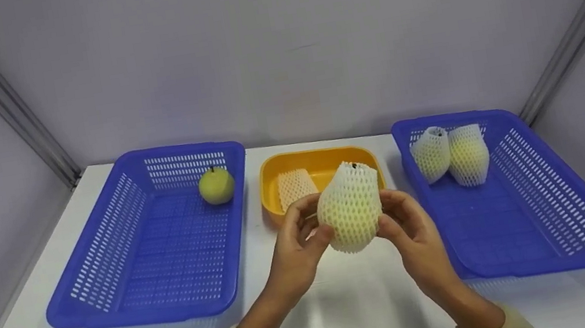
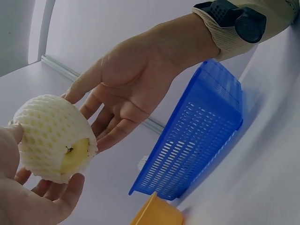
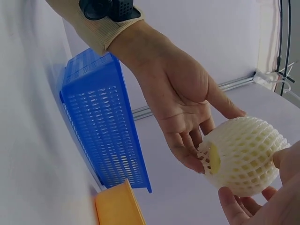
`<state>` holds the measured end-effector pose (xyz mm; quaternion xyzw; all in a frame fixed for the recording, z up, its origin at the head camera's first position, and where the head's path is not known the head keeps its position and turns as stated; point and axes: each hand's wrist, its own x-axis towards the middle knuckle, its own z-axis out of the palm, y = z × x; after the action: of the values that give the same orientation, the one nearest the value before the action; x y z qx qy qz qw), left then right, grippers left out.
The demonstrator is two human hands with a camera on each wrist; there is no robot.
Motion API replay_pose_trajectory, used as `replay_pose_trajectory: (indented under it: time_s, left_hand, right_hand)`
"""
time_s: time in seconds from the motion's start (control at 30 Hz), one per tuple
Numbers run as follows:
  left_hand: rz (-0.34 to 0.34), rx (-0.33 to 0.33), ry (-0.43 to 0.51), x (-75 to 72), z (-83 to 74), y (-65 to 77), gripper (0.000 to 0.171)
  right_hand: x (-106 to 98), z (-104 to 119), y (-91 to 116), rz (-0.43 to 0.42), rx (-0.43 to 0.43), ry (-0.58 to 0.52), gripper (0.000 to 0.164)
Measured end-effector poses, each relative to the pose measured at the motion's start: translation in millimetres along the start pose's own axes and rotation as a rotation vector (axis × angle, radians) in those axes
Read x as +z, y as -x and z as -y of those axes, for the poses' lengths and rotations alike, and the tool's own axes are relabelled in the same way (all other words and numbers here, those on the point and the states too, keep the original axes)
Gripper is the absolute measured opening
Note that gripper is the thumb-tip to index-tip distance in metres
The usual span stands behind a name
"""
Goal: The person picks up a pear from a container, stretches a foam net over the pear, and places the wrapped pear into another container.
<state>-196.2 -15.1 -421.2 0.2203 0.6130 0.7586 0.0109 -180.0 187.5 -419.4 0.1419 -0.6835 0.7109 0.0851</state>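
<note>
A pear in a white foam net is held up over the table between both hands, its stem poking out of the net's narrow top. My left hand grips its left side, thumb in front and fingers behind. On the other side my right hand grips it the same way. The net's lower opening in the left wrist view bares a yellow patch of the pear. In the right wrist view the net is stretched round the fruit, with fingertips of both hands on it.
At left, a blue basket holds one bare pear. An orange bin behind the hands contains a flat foam net. The right blue basket has two netted pears in its far left corner. White walls enclose the table.
</note>
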Motion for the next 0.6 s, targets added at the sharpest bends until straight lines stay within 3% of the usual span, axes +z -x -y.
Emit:
replay_pose_trajectory:
  time_s: [0.17, 0.47, 0.6]
  left_hand:
    - [0.047, -0.009, -0.057, -2.6, -0.4, -0.9, 0.089]
    - [0.118, -0.003, -0.156, -6.5, -0.8, -0.7, 0.087]
    - [0.138, 0.020, -0.200, -9.7, -4.1, -0.6, 0.081]
  right_hand:
    - [1.9, -0.9, 1.5, 0.086, -0.052, -0.005, 0.060]
    - [1.6, -5.4, 0.8, 0.130, -0.103, 0.001, 0.075]
    - [-2.9, -8.6, -2.1, 0.191, -0.142, 0.018, 0.085]
